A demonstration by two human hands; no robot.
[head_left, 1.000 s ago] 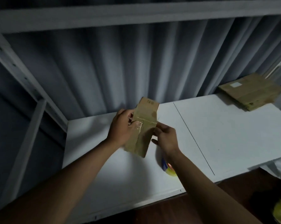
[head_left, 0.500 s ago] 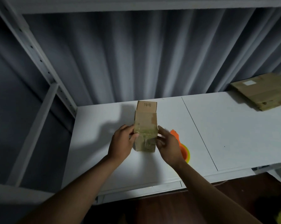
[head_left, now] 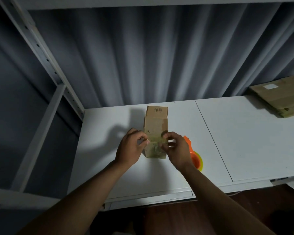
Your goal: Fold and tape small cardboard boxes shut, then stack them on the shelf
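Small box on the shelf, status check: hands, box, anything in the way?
Left hand and right hand pinch tape at the small box, one per side. Box stands on shelf, far flap up. Tape dispenser close right.

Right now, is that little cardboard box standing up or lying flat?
Standing up. The small box rests on its narrow end on the white shelf, with one flap sticking up at the back, and both hands are at its top edge.

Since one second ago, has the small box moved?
Yes. The small box, then tilted above the shelf board, now stands on it, beside the orange tape dispenser.
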